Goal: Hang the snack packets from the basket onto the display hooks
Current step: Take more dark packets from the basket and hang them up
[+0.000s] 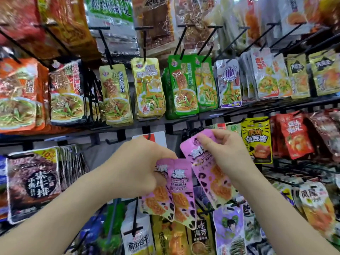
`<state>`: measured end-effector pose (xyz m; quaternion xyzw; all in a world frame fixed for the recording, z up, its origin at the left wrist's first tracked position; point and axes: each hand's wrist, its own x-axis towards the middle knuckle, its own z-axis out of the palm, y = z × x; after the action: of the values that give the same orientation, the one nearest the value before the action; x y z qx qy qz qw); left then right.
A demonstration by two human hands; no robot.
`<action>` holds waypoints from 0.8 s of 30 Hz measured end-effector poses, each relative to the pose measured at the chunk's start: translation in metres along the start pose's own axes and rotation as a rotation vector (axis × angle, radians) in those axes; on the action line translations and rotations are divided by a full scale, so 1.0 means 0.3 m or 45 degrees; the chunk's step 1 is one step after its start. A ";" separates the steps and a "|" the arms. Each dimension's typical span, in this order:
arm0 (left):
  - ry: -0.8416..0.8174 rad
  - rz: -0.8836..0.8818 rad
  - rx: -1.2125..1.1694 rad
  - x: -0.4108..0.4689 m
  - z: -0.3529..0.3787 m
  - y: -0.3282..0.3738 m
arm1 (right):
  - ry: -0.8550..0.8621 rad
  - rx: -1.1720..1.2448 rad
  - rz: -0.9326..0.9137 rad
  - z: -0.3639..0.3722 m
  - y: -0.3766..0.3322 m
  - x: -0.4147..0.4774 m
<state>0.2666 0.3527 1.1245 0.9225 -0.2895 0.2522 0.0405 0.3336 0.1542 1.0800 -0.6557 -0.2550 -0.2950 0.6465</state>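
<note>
My left hand point(139, 162) grips the tops of two pink snack packets point(173, 196) that hang down from its fist, at the centre of the view. My right hand point(224, 150) pinches the top of a third pink packet point(211, 173), holding it tilted just right of the others. Its upper edge sits near the black display hooks point(195, 132) on the rail behind it. An empty black hook point(112, 141) juts out to the left of my hands. The basket is not in view.
A wall rack of black hooks is full of hanging snack packets: yellow point(147, 87) and green point(184, 85) ones above, a dark brown packet point(35, 181) at left, a yellow packet point(257, 138) and red ones point(292, 135) at right, more below.
</note>
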 end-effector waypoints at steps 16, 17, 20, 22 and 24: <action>-0.132 -0.219 0.394 0.132 0.040 -0.020 | 0.131 0.243 0.288 0.094 0.044 0.119; -0.141 -0.231 0.380 0.133 0.041 -0.023 | 0.131 0.221 0.293 0.097 0.048 0.119; -0.185 -0.243 0.358 0.136 0.051 -0.035 | 0.163 0.115 0.288 0.120 0.064 0.122; -0.203 -0.238 0.343 0.147 0.060 -0.048 | 0.177 -0.073 0.227 0.130 0.078 0.128; -0.219 -0.234 0.298 0.159 0.067 -0.064 | 0.164 -0.368 0.085 0.126 0.079 0.126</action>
<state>0.3198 0.3396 1.1317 0.9616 -0.1751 0.1995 -0.0693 0.3790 0.1893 1.0910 -0.7296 -0.1458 -0.3484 0.5701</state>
